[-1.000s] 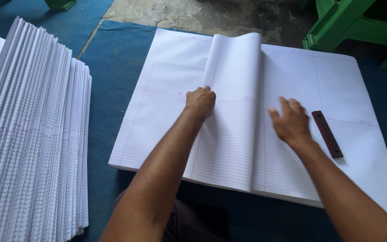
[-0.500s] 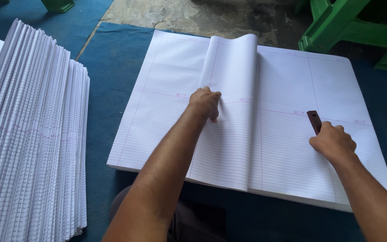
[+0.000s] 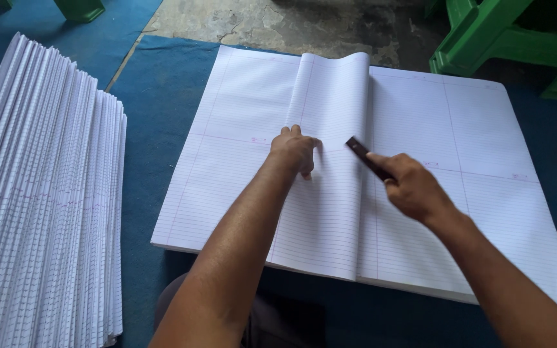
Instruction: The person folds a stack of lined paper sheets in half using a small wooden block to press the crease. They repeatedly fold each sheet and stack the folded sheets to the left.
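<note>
A big stack of white ruled sheets point(image 3: 459, 148) lies flat on a blue mat, with one sheet folded over into a narrow panel point(image 3: 330, 193) down the middle. My left hand point(image 3: 296, 149) presses on that folded panel with curled fingers. My right hand point(image 3: 410, 187) grips a dark flat stick point(image 3: 363, 154), its tip resting at the right edge of the fold, close to my left fingers.
A tall fanned pile of folded ruled sheets point(image 3: 40, 193) stands at the left. The blue mat point(image 3: 156, 103) covers the floor, with bare concrete point(image 3: 304, 26) beyond. Green plastic furniture legs point(image 3: 504, 38) stand at the top right.
My right hand took the dark stick off the right side of the sheet and carried it left to the fold. My left hand stayed on the folded panel.
</note>
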